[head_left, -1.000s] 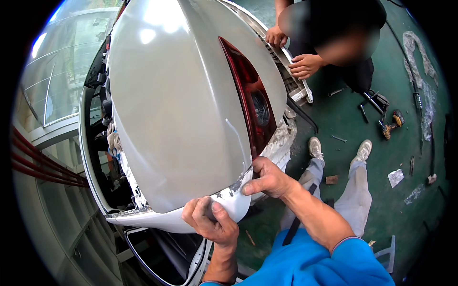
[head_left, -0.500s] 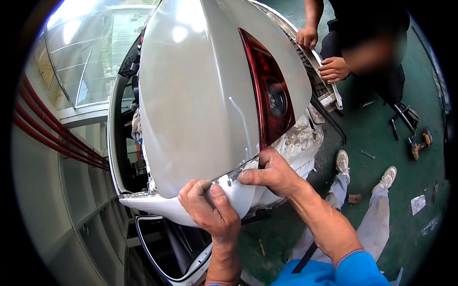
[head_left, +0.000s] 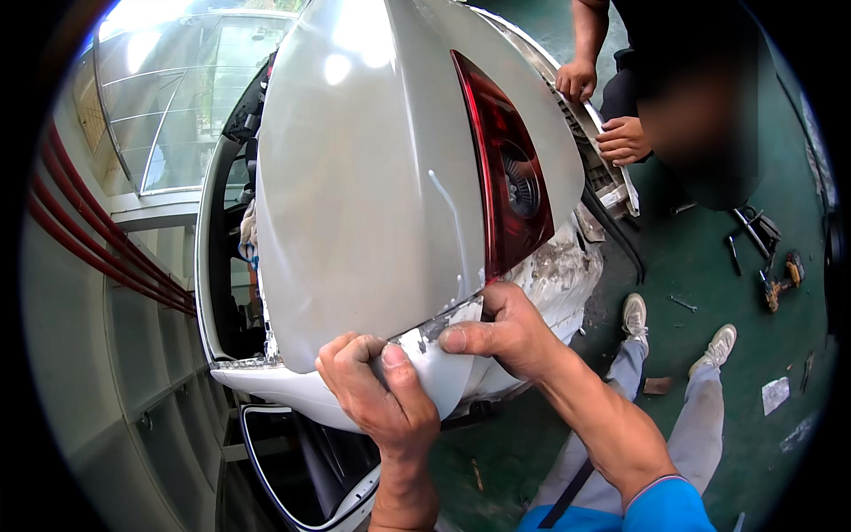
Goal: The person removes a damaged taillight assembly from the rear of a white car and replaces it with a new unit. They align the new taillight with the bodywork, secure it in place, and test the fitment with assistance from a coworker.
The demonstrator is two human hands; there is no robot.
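A pale grey trunk lid [head_left: 346, 204] stands before me, with a red tail light [head_left: 510, 164] set into its right side. Below its lower edge is a white body panel [head_left: 448, 372] with scraped paint along the seam. My left hand [head_left: 381, 381] is closed at the panel's upper edge, fingers curled over the seam and thumb pressed near it. Just under the tail light's lower tip, my right hand [head_left: 505, 332] grips the same edge; its thumb lies on the scraped strip and some fingertips are hidden.
A co-worker's hands [head_left: 612, 133] rest on a bumper-side edge at the upper right. On the green floor lie a cordless drill [head_left: 782, 282], a wrench [head_left: 683, 303] and other hand tools. Dark rubber trim [head_left: 620, 235] hangs off the car. An open door [head_left: 310, 470] is at lower left.
Both hands keep their hold on the panel edge, with little visible movement. The view has shifted slightly, and the co-worker's head has moved lower.
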